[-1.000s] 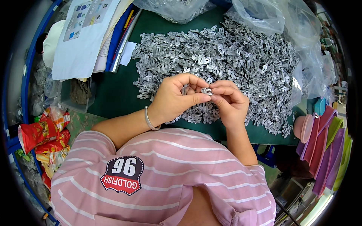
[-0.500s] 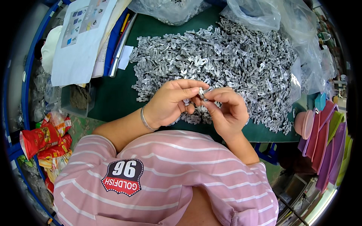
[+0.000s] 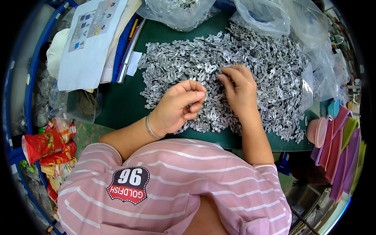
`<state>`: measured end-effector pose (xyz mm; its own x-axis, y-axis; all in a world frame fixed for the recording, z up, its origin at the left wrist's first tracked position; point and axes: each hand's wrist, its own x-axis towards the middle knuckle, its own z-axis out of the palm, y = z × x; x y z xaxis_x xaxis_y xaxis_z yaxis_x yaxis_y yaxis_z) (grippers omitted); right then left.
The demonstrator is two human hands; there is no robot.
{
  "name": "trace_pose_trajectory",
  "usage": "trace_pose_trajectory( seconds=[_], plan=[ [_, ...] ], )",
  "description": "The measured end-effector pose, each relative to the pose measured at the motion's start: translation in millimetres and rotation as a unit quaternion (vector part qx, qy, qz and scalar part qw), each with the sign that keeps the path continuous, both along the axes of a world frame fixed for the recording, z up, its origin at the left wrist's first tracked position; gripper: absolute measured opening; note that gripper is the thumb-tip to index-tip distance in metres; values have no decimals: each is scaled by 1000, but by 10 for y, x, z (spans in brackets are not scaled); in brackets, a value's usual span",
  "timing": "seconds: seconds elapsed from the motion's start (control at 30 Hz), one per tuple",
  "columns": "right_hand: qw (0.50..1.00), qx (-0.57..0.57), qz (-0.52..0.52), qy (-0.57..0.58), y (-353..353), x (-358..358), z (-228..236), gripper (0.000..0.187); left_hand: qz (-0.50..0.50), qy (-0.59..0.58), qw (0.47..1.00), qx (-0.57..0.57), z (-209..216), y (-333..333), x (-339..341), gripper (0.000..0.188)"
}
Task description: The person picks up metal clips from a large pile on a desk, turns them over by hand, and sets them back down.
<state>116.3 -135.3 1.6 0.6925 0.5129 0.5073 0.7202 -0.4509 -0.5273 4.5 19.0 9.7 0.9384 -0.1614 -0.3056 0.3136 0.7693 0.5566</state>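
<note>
A wide heap of small grey metal parts (image 3: 184, 58), each a looped, bent shape, spreads over the dark green tabletop (image 3: 121, 105). My left hand (image 3: 178, 103) hovers at the heap's near edge, its fingers curled and the thumb pressed against the index finger. Whatever it may hold is hidden in the fingers. Over the middle of the heap is my right hand (image 3: 241, 90), with thumb and index finger a little apart and pointing at the parts. No part shows between those fingertips.
Papers (image 3: 84, 51), a blue folder and pens lie at the back left, above a clear plastic bin (image 3: 96, 111). Clear plastic bags (image 3: 180, 13) stand along the back and right. Pink, purple and green plastic trays (image 3: 338, 149) hang off the right side; red packets (image 3: 43, 145) sit at left.
My hands have parted. The right one has moved away from the left, up and over the heap, and the grey metal part between them is no longer visible. The left hand stays nearly in place.
</note>
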Motion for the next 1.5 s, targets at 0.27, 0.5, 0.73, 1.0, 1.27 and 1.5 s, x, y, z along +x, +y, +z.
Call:
trace_pose_trajectory(
  seconds=[0.27,0.5,0.73,1.0,1.27,1.5],
  plan=[
    [911,251,104,310,-148,-293,73,13,33,-15,992,124,36,-102,29,28],
    [775,344,197,492,-187,-372,-28,12,69,-79,940,324,16,-109,2,11],
    [801,325,242,441,-193,-374,-119,15,84,-248,859,440,2,-61,-33,16],
    [843,387,201,315,-98,-502,4,33,50,-40,977,205,17,-70,-56,20],
    [959,157,229,58,-66,-277,138,15,21,87,996,-22,85,-18,-28,22],
    [993,-39,100,-50,169,92,25,18,-19,21,999,-19,22,19,-50,11]
  ],
)
